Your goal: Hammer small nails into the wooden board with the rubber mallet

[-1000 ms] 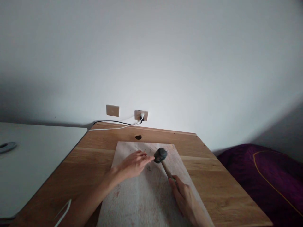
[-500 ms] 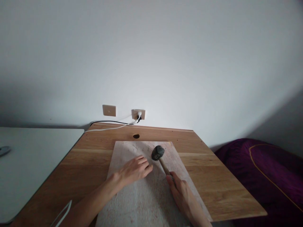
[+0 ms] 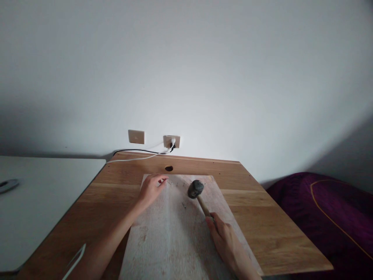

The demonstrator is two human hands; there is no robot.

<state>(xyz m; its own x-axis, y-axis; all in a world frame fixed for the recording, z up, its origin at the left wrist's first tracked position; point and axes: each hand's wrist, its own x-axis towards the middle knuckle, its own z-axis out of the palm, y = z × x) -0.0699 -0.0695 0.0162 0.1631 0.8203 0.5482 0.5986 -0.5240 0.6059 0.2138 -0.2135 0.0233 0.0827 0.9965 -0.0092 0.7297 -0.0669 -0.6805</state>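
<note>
A pale wooden board point(image 3: 175, 241) lies on a brown wooden desk point(image 3: 116, 198). My right hand point(image 3: 223, 239) is closed round the wooden handle of a hammer point(image 3: 197, 192), whose dark head rests over the far part of the board. My left hand point(image 3: 151, 188) reaches to the board's far left corner, fingers curled together near a row of small nails point(image 3: 175, 183); whether it pinches one I cannot make out. One small nail point(image 3: 183, 205) stands in the board between my hands.
A white table point(image 3: 35, 202) with a grey ring point(image 3: 7, 185) adjoins the desk on the left. Wall sockets point(image 3: 171, 141) with white and black cables sit behind the desk. A cable hole point(image 3: 169, 168) is near the back edge. A purple cushion point(image 3: 326, 217) lies at right.
My left hand has left the spot beside the hammer head and moved away to the board's far left corner, uncovering the small nail. The hammer and my right hand have barely moved.
</note>
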